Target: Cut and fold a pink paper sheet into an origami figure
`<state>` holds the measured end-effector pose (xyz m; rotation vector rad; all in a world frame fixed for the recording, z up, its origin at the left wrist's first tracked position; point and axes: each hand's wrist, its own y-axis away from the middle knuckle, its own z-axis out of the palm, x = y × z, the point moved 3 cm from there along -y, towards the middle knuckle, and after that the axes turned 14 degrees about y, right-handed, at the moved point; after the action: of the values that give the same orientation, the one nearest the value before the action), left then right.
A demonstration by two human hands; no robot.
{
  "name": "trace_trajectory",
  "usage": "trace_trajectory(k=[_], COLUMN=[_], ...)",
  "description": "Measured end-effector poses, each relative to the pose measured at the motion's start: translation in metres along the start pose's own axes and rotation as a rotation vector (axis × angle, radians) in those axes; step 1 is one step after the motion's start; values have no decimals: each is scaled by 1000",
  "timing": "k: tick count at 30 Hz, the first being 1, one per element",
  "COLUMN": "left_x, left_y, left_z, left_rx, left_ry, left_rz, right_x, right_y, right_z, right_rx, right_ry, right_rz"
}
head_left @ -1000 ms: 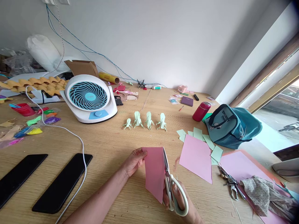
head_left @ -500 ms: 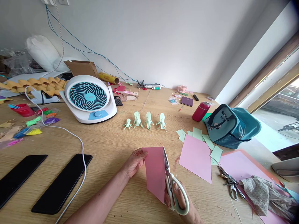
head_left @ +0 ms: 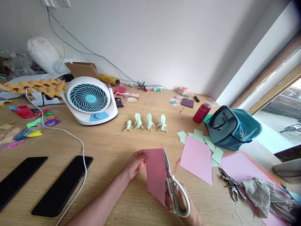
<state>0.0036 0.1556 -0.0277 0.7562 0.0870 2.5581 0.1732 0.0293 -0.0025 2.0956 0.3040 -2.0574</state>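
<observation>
A pink sheet of paper [head_left: 155, 175] is pinched at its upper left corner by my left hand [head_left: 135, 164], thumb on top. My right hand [head_left: 180, 201] grips white-handled scissors [head_left: 174, 191], with fingers through the handle loops. Their blades point away from me along the right edge of the pink sheet, with the tips at its upper right corner. Whether the blades have paper between them is hard to make out. Beyond my hands several pale green folded paper figures [head_left: 149, 121] stand in a row.
To the right lie another pink sheet [head_left: 197, 160], pale green paper pieces [head_left: 217, 154], metal tools [head_left: 231, 183] and a grey cloth [head_left: 256, 194]. A red bottle [head_left: 202, 113] and a teal bag [head_left: 235, 125] stand behind. A fan [head_left: 90, 99], black slabs [head_left: 63, 185] and a white cable [head_left: 82, 147] occupy the left.
Both hands keep their hold on the paper and the scissors. The scissors and the sheet's right edge have shifted very slightly left.
</observation>
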Motion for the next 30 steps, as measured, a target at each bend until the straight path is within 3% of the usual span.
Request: trace_trajectory(k=[9, 14, 19, 22, 25, 30], left_x=[1, 3, 8, 12, 14, 16], left_y=[-2, -1, -2, -3, -4, -5], left_z=[-2, -2, -3, -6, -9, -8], left_rx=[37, 42, 40, 96, 201, 244], left_ry=[14, 33, 67, 143, 235, 272], left_rz=[0, -1, 9, 23, 32, 48], right_x=[13, 6, -6, -7, -4, 6], right_y=[-3, -7, -9, -10, -7, -1], right_z=[-17, -25, -51, -78, -107, -140], right_rx=[80, 120, 190, 310, 510, 686], right_ry=[-136, -66, 29, 299, 1025, 1332], right_rz=[-27, -72, -35, 113, 237, 339])
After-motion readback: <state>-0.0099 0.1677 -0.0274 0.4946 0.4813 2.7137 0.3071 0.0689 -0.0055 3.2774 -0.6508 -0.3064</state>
